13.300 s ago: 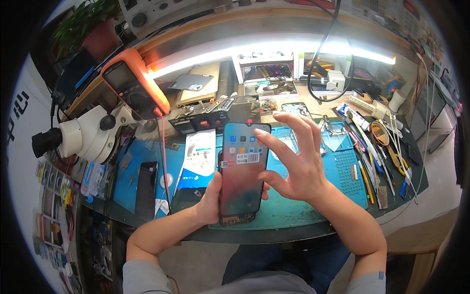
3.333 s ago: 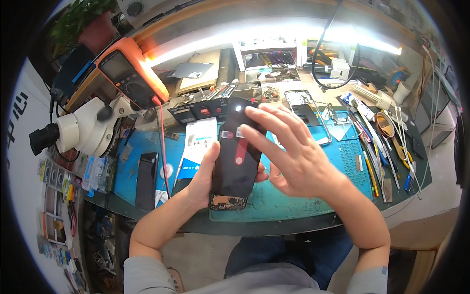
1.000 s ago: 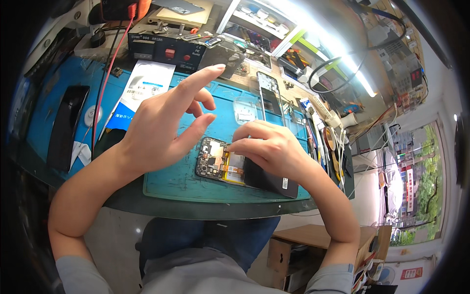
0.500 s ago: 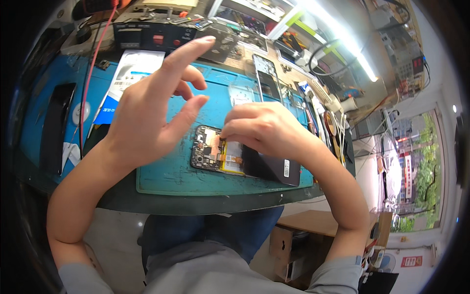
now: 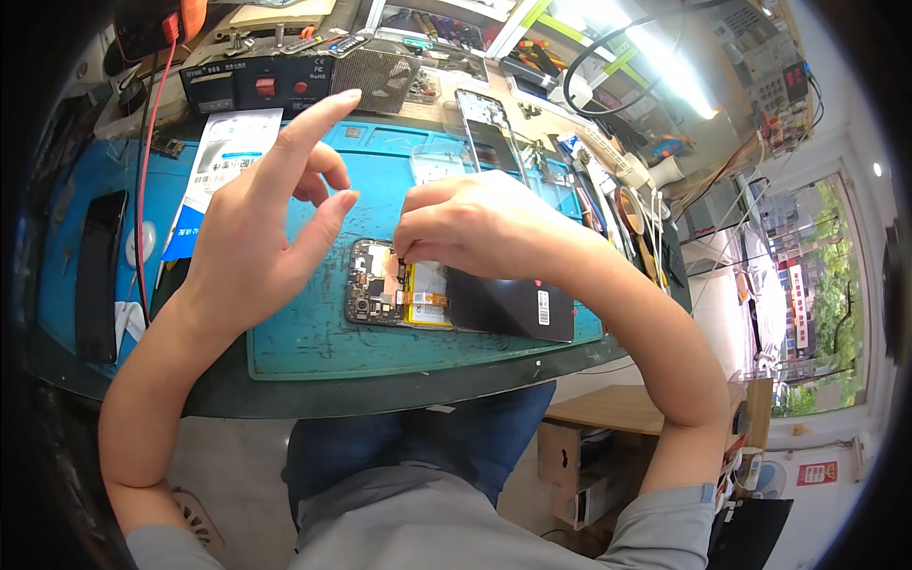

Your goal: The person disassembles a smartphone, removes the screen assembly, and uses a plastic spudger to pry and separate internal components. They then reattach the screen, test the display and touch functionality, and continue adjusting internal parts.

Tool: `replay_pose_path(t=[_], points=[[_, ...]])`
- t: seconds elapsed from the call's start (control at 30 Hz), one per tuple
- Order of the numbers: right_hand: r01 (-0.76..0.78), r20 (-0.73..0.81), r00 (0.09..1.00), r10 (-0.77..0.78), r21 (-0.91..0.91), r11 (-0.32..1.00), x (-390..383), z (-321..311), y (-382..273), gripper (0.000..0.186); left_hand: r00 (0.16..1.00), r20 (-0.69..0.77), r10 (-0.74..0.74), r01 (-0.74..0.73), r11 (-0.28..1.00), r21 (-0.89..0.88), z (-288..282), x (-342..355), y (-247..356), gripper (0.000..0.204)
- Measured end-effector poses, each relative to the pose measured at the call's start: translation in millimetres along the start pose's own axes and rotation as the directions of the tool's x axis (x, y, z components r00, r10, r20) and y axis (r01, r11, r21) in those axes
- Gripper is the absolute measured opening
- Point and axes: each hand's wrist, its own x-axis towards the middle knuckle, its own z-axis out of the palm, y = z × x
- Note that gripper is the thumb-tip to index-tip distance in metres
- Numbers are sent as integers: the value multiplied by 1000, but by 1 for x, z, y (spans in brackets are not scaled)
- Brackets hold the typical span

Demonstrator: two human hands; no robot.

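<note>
An opened phone lies on the blue work mat, with its circuit board (image 5: 365, 296) bare at the left end and a yellow-edged battery (image 5: 427, 283) beside it. A black panel (image 5: 513, 306) with a white barcode label covers the right part. My right hand (image 5: 465, 220) is over the phone's far edge, thumb and fingers pinched together at the board where it meets the battery. What the fingertips grip, if anything, is hidden. Raised left of the phone, my left hand (image 5: 256, 233) holds nothing; its forefinger points up and its thumb stands apart.
A black phone (image 5: 101, 275) lies at the far left beside a red cable (image 5: 147, 161). Behind my left hand are a white-and-blue package (image 5: 228, 142) and a black box with red switches (image 5: 256, 85). A phone frame (image 5: 492, 133) lies beyond my right hand; tools (image 5: 638, 218) lie at right.
The whole view has shifted, so the bench sits further left in it. My left hand has drawn slightly away from the phone; my right hand stays pinched at the same spot.
</note>
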Motion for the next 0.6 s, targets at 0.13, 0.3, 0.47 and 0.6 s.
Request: replay_pose_path(t=[0.13,0.3,0.47,0.6], points=[[-1,-12,1000,1,1,1000,1,0,-2,10,993,114,-36,31,998,46,0,-3,-1,68],[-4,-16,1000,4,-3,1000,2,1,-1,10,982,187,-2,-20,993,117,2,-4,-1,72],[-1,-7,1000,1,-8,1000,2,2,-1,10,985,172,-7,-14,993,118,2,-4,-1,72],[-4,0,1000,4,-14,1000,1,1,-2,11,986,165,7,-30,990,134,3,-4,-3,71]])
